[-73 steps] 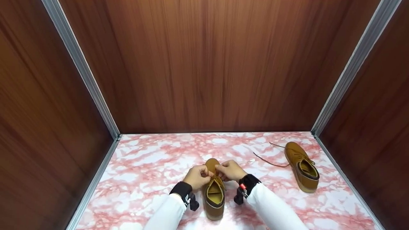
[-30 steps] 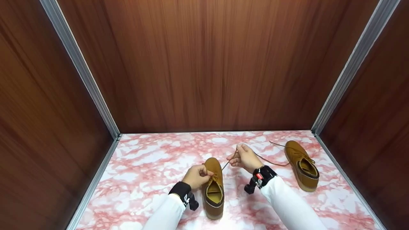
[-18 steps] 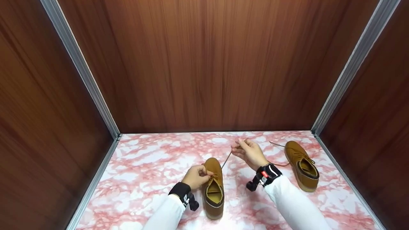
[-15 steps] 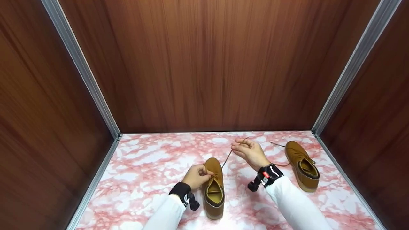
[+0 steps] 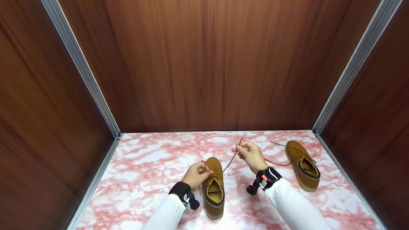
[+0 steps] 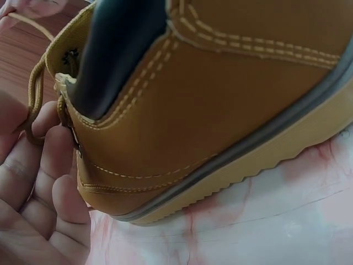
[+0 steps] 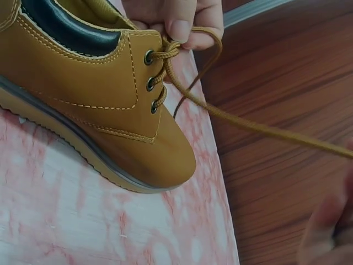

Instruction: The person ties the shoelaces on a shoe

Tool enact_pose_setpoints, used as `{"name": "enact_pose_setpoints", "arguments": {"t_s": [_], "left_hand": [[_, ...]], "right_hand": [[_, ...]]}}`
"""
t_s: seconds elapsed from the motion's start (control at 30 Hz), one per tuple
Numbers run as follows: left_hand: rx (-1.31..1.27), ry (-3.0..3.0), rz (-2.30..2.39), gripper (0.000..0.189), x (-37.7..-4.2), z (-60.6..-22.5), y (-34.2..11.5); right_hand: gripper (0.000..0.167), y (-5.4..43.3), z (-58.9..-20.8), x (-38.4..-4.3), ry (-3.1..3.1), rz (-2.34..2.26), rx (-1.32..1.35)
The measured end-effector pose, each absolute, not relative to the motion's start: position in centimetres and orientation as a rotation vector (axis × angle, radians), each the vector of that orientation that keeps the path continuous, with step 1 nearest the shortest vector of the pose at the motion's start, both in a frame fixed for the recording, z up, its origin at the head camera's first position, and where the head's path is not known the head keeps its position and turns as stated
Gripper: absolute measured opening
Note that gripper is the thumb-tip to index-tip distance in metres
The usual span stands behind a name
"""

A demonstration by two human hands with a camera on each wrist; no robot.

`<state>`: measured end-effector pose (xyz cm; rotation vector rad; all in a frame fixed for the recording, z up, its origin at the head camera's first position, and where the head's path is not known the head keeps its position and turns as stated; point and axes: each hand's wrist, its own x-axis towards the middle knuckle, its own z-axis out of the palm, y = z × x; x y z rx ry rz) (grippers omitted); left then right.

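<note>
A tan lace-up shoe [image 5: 214, 210] stands upright on the table, toe pointing away from me. Over its lacing, my left hand [image 5: 194, 175] pinches a loop of shoelace [image 6: 36, 94] between thumb and fingertips. To the right and farther forward, my right hand [image 5: 252, 157] is raised and pinches the other length of lace [image 5: 228, 164], whose tip pokes up above the fingers. In the right wrist view that lace [image 7: 248, 122] runs from the knot by the top eyelet toward the right hand, which is mostly cut off at the edge.
The matching shoe [image 5: 306, 174] stands at the right, its loose laces [image 5: 277, 164] trailing left across the table. Red-and-white marbled tabletop [image 5: 153, 166] lies beneath everything. Brown wood-grain panels [image 5: 204, 64] with metal corner strips rise at the back and both sides.
My right hand has moved from the lacing up and right, drawing a length of lace; its straightened fingers now pinch near the lace tip. My left hand stays at the lacing.
</note>
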<state>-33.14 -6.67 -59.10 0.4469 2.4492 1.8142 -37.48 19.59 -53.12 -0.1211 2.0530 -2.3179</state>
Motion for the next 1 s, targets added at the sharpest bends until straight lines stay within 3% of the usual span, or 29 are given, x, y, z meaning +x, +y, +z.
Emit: {"name": "enact_pose_setpoints", "arguments": {"t_s": [0.3,0.5,0.63,1.0], "left_hand": [[0.382,2.481,1.940,0.004,-33.5,-58.6,-6.7],[0.386,2.310,2.092,0.004,-33.7,-58.4,-7.0],[0.308,2.199,2.167,0.006,-34.2,-58.0,-7.2],[0.189,1.943,2.409,0.004,-34.6,-56.5,-7.3]], "right_hand": [[0.017,19.3,-52.8,-36.8,1.774,-2.184,-0.267],[0.010,18.8,-52.6,-36.5,1.803,-2.097,-0.265],[0.029,18.8,-52.8,-36.5,1.843,-2.033,-0.336],[0.042,19.1,-53.3,-36.7,1.914,-1.911,-0.452]]}}
